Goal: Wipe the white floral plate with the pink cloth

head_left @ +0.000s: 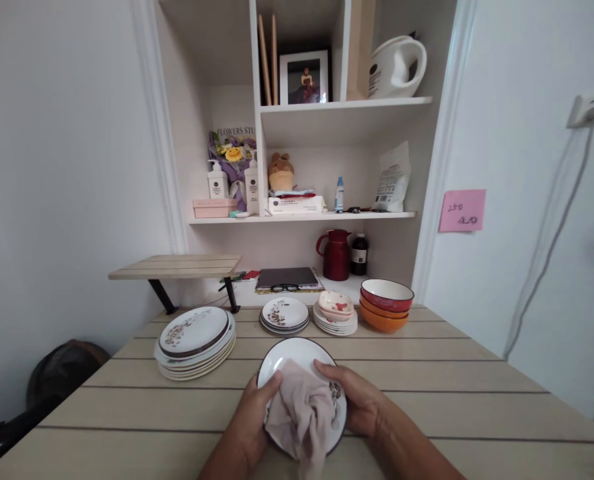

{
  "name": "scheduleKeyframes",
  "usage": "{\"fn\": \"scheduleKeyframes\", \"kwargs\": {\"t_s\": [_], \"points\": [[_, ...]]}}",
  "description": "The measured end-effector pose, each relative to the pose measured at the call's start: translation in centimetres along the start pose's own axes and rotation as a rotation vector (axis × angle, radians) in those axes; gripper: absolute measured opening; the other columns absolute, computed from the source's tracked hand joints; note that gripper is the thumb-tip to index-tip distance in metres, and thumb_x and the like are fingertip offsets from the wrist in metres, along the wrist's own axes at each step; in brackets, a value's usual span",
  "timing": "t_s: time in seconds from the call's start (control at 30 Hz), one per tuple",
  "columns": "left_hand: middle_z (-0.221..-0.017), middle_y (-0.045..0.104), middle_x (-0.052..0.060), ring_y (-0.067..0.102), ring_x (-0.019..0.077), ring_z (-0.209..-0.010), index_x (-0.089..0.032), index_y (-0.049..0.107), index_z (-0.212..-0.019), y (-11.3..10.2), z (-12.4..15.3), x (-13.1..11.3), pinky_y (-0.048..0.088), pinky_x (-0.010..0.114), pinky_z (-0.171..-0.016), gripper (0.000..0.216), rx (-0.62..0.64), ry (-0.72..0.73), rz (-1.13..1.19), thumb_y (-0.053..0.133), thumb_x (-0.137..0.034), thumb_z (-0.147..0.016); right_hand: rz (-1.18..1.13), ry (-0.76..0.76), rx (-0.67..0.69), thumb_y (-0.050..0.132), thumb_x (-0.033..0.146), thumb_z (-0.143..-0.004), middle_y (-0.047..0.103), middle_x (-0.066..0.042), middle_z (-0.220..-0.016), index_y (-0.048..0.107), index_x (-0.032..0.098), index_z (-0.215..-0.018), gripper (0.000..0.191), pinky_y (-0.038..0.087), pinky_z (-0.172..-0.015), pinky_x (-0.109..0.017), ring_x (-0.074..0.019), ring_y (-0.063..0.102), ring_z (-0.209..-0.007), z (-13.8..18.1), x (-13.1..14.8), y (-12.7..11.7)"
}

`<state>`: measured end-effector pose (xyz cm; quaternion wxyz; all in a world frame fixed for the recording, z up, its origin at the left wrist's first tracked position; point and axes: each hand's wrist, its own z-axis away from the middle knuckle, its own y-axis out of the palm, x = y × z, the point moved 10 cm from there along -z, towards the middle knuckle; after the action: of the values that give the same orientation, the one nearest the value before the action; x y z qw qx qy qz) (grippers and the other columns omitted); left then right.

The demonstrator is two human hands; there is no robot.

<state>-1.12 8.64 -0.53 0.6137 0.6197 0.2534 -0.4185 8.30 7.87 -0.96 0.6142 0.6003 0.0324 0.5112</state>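
A white plate with a dark rim and a brown flower pattern is held tilted above the table, between both my hands. My left hand grips its left edge, the thumb lying over a crumpled pinkish cloth. On the other side, my right hand grips the right edge, its thumb on the plate's face beside the cloth. The cloth covers much of the plate's middle and hangs past its lower rim. My fingers behind the plate are hidden.
Stacked large plates stand on the left, smaller plates at the centre back. To their right are small dishes and a stack of red and orange bowls. Behind stand a red jug and a raised wooden shelf.
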Motion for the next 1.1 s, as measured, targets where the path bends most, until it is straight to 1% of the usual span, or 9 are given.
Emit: {"fn": "scheduleKeyframes", "kwargs": {"t_s": [0.07, 0.2, 0.4, 0.5, 0.6, 0.7, 0.83, 0.9, 1.1], "points": [[-0.112, 0.064, 0.017, 0.06, 0.0281, -0.103, -0.014, 0.044, -0.129, -0.6, -0.3, -0.9, 0.045, 0.041, -0.09, 0.064, -0.052, 0.074, -0.089, 0.064, -0.04, -0.074, -0.044, 0.018, -0.029, 0.053, 0.033, -0.083, 0.07, -0.019, -0.096, 0.054, 0.002, -0.116, 0.045, 0.039, -0.096, -0.038, -0.0234, 0.065, -0.094, -0.4, -0.1, -0.6], [-0.124, 0.054, 0.014, 0.054, 0.0242, -0.111, -0.02, 0.035, -0.135, -2.5, -0.2, -4.8, 0.042, 0.038, -0.095, 0.071, -0.27, 0.367, -0.445, 0.059, -0.049, -0.075, -0.122, 0.034, -0.026, 0.049, 0.041, -0.085, 0.069, -0.021, -0.098, 0.053, 0.0, -0.116, 0.051, 0.038, -0.097, -0.041, -0.0252, 0.064, -0.096, -1.2, 0.0, -1.6], [-0.125, 0.044, 0.015, 0.053, 0.0226, -0.106, -0.018, 0.043, -0.128, -3.2, 0.8, -7.9, 0.044, 0.042, -0.092, 0.056, -0.43, 0.571, -0.888, 0.046, -0.049, -0.081, -0.131, -0.023, -0.057, 0.047, 0.045, -0.086, 0.068, -0.021, -0.1, 0.053, 0.001, -0.116, 0.054, 0.036, -0.098, -0.043, -0.026, 0.063, -0.098, -1.7, 0.8, -2.6], [-0.125, 0.042, 0.014, 0.046, 0.0238, -0.115, -0.019, 0.046, -0.125, -2.2, 2.3, -9.3, 0.039, 0.046, -0.098, 0.048, -0.472, 0.739, -1.025, 0.041, -0.044, -0.085, -0.182, -0.072, -0.089, 0.043, 0.044, -0.088, 0.067, -0.02, -0.103, 0.052, 0.003, -0.118, 0.052, 0.037, -0.097, -0.043, -0.0247, 0.063, -0.096, -1.9, 1.5, -3.2], [-0.128, 0.041, 0.011, 0.037, 0.0232, -0.124, -0.022, 0.048, -0.123, 0.5, 4.6, -10.4, 0.03, 0.047, -0.105, 0.039, -0.415, 0.958, -1.176, 0.039, -0.036, -0.087, -0.199, -0.131, -0.12, 0.04, 0.044, -0.089, 0.067, -0.019, -0.103, 0.05, 0.005, -0.121, 0.051, 0.037, -0.096, -0.043, -0.0242, 0.064, -0.096, -2.0, 2.2, -3.9], [-0.132, 0.039, 0.011, 0.037, 0.0247, -0.124, -0.025, 0.042, -0.129, 3.8, 6.2, -9.7, 0.033, 0.047, -0.103, 0.044, -0.229, 1.094, -1.324, 0.042, -0.034, -0.086, -0.17, -0.155, -0.133, 0.039, 0.045, -0.089, 0.068, -0.019, -0.103, 0.05, 0.005, -0.122, 0.053, 0.039, -0.094, -0.043, -0.0244, 0.064, -0.094, -2.1, 2.5, -4.1], [-0.135, 0.041, 0.011, 0.042, 0.025, -0.122, -0.027, 0.037, -0.135, 6.6, 5.4, -6.2, 0.039, 0.041, -0.099, 0.054, 0.027, 1.032, -1.531, 0.05, -0.033, -0.082, -0.145, -0.157, -0.11, 0.041, 0.046, -0.088, 0.068, -0.019, -0.102, 0.052, 0.005, -0.119, 0.053, 0.043, -0.09, -0.04, -0.0241, 0.065, -0.091, -1.9, 2.3, -3.0], [-0.133, 0.043, 0.011, 0.043, 0.0251, -0.121, -0.028, 0.037, -0.135, 6.9, 4.5, -4.7, 0.04, 0.042, -0.098, 0.056, 0.088, 0.976, -1.596, 0.053, -0.03, -0.082, -0.127, -0.158, -0.137, 0.043, 0.046, -0.087, 0.069, -0.018, -0.098, 0.053, 0.005, -0.116, 0.051, 0.045, -0.088, -0.04, -0.0237, 0.066, -0.088, -1.6, 2.1, -2.6], [-0.122, 0.056, 0.006, 0.05, 0.0206, -0.114, -0.029, 0.047, -0.129, 6.8, 3.0, -3.1, 0.044, 0.038, -0.097, 0.055, 0.13, 0.906, -1.705, 0.051, -0.009, -0.078, 0.061, -0.224, -0.224, 0.055, 0.045, -0.081, 0.072, -0.015, -0.083, 0.06, 0.006, -0.105, 0.046, 0.049, -0.08, -0.039, -0.0233, 0.067, -0.076, -1.0, 1.9, -2.1]]}}
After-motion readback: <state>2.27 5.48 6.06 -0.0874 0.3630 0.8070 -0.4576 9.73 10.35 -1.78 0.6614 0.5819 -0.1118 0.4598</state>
